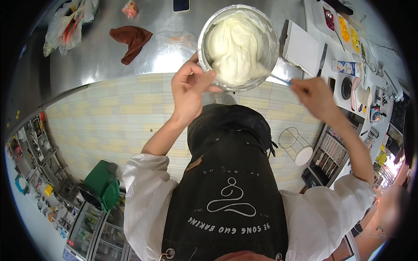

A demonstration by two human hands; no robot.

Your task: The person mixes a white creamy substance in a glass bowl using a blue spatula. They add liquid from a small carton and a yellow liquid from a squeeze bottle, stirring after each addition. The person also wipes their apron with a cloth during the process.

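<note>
A round metal bowl (273,49) is held over the front edge of the steel worktop (98,70). Thick pale cream (235,45) fills much of it, with smears up the inner wall. My left hand (191,88) grips the bowl's near left rim, thumb on top and fingers below. In my right hand (315,96) is the blue handle of a spatula (280,79). Its blurred head reaches over the right side of the rim into the cream, partly coated, so its shape is hard to tell.
A brown cloth (132,40), plastic bags (70,29) and a phone (181,5) lie on the steel top. To the right are a white box (298,47), a knife (322,60) and tubs of cut fruit (344,27). A wire-framed stool (302,155) stands below.
</note>
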